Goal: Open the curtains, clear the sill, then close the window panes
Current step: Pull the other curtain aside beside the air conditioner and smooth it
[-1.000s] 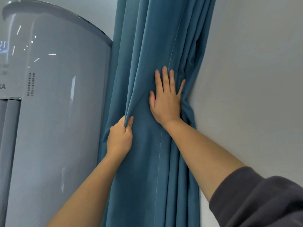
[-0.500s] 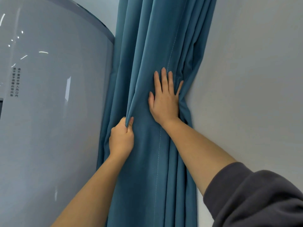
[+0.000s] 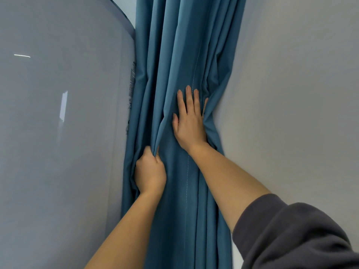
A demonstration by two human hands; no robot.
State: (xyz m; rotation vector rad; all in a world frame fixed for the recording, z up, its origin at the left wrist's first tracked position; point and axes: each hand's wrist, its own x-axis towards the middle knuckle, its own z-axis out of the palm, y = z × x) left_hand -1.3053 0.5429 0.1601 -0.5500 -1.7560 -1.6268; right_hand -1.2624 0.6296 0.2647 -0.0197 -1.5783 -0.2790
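Hanging teal curtain (image 3: 174,55) beside grey wall (image 3: 291,94)

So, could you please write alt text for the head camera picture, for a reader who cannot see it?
Two bare hands gather a blue curtain bunched between a white rounded appliance and a grey wall. The left hand pinches a fold; the right hand presses flat on the fabric.

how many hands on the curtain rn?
2. The left hand is closed on a fold of the blue curtain, low and beside the white appliance. The right hand lies flat with fingers spread, higher, near the wall.
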